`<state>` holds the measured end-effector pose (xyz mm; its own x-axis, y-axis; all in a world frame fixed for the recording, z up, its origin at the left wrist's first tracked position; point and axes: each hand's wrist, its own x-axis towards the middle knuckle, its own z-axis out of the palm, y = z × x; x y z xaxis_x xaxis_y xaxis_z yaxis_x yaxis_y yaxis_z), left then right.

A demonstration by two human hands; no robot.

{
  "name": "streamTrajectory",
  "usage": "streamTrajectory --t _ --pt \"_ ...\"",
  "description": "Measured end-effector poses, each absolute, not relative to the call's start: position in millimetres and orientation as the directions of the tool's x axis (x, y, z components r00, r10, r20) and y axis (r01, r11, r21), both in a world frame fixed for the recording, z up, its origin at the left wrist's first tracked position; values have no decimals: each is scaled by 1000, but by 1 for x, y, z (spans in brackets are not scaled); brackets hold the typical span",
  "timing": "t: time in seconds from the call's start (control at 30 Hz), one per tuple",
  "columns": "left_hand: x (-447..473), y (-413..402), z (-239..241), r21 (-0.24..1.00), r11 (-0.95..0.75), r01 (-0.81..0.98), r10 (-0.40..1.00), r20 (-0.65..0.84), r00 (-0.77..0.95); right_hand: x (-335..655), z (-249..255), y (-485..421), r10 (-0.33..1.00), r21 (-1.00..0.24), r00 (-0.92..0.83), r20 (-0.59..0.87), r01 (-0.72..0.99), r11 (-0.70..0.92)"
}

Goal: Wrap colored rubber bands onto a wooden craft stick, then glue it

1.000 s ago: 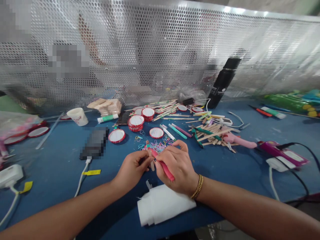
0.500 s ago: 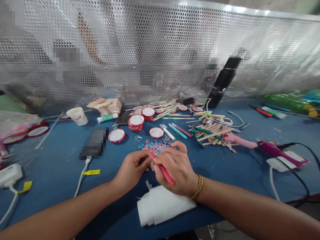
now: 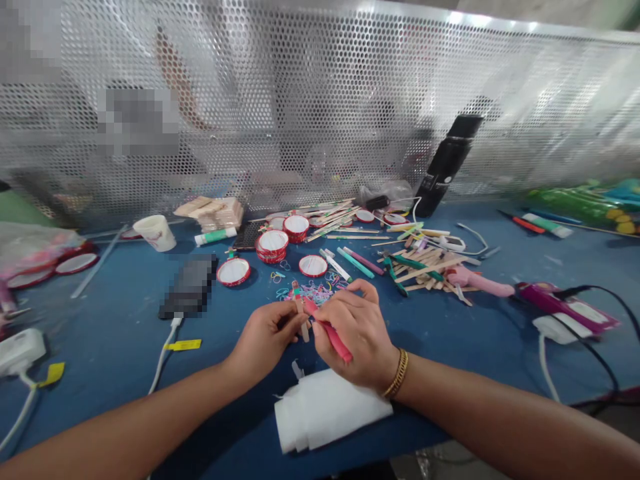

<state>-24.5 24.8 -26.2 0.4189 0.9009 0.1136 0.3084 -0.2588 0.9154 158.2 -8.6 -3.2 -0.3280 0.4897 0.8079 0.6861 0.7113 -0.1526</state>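
My left hand (image 3: 265,333) is closed, pinching a small wooden craft stick (image 3: 299,308) with red and green marks on it. My right hand (image 3: 353,330) is closed round a pink marker (image 3: 333,337) whose tip meets the stick. Both hands hover over the blue table (image 3: 125,333), just in front of a small heap of coloured rubber bands (image 3: 317,291). A gold bangle (image 3: 399,375) sits on my right wrist.
Folded white cloth (image 3: 325,407) lies below my hands. Red-rimmed round lids (image 3: 273,243), marker pens (image 3: 354,262) and a pile of wooden sticks (image 3: 425,267) lie beyond. A paper cup (image 3: 156,233), a black bottle (image 3: 447,163), a pink tool (image 3: 565,307) with cables, perforated metal screen (image 3: 325,100) behind.
The stick and marker tip dipped slightly toward the rubber bands and came back. My hands have otherwise stayed in place.
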Motion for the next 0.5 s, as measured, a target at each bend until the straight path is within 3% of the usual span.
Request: streamTrajectory --t 0.5 --pt "-22 24 -20 915 -281 289 895 141 423 156 -6 -7 460 -142 -375 805 631 763"
